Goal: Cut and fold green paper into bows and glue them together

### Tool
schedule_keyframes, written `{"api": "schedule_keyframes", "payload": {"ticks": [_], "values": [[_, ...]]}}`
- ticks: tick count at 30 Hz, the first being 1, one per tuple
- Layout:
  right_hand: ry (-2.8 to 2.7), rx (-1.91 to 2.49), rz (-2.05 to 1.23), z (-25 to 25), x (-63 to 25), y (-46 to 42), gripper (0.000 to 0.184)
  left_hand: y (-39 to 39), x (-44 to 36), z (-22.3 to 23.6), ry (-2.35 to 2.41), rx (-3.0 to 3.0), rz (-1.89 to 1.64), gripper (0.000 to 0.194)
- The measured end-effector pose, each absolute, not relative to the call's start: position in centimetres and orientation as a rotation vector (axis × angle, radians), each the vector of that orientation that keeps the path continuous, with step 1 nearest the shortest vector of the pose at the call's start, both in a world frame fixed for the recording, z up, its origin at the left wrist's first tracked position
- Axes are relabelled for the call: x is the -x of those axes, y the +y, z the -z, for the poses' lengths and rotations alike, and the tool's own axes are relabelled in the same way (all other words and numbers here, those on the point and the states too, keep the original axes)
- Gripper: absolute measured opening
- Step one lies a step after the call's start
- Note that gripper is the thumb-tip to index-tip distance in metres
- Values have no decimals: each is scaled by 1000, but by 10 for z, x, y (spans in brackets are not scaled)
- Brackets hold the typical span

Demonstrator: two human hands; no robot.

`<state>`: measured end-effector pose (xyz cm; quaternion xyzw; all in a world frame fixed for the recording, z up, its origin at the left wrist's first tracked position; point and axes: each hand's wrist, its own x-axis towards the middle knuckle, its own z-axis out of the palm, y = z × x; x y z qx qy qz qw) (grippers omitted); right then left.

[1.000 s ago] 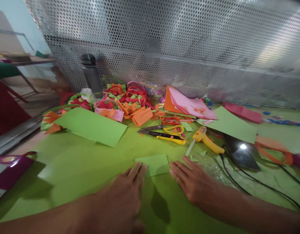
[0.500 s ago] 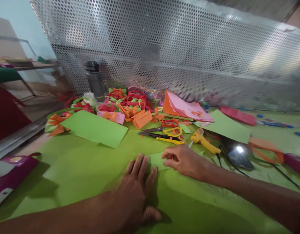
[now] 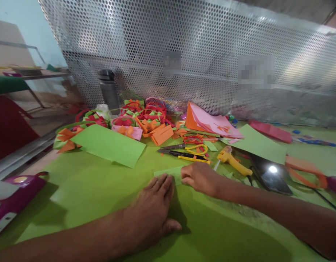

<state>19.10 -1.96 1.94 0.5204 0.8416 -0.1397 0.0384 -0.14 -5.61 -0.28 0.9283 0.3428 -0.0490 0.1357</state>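
Note:
A small light green paper piece (image 3: 175,173) lies on the green tabletop (image 3: 225,225) in front of me. My left hand (image 3: 154,209) is laid out with extended fingers, their tips on the paper's near edge and the thumb apart. At the paper's right end, my right hand (image 3: 202,176) has its fingers curled and pinched on it; the fingertips are partly hidden. Just beyond the hands are scissors (image 3: 196,148) with red and yellow handles and a yellow and black cutter (image 3: 193,159). A yellow glue gun (image 3: 234,162) rests right of the right hand.
A large green sheet (image 3: 109,143) and a heap of red, orange and pink paper crafts (image 3: 146,114) lie at the back. Pink and orange sheets (image 3: 208,122) stand right of them. A grey bottle (image 3: 109,92), a lit phone (image 3: 271,176) and a purple power strip (image 3: 19,198) surround the work area.
My left fingers have drawn closer together, and the right fingers have closed further at the paper's right end. More of the paper shows above the left fingertips. The view has shifted slightly.

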Motion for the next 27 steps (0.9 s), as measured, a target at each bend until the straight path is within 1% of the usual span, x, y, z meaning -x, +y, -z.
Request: {"api": "schedule_keyframes", "payload": {"ticks": [4, 6, 10, 16, 27], "values": [[2407, -1676, 778, -22, -186, -8, 20, -59, 0, -2, 963, -2664, 171, 88], [2314, -1719, 869, -22, -180, -3, 23, -59, -1, -3, 966, -2664, 168, 86], [2237, -1786, 895, -20, -170, 4, 21, -60, -2, -4, 971, -2653, 134, 82], [2230, -1805, 934, -21, -171, 3, 21, -60, 0, -1, 950, -2703, 186, 83], [2151, -1866, 1061, -18, -190, -1, 23, -62, 0, 0, 961, -2695, 65, 80]]}}
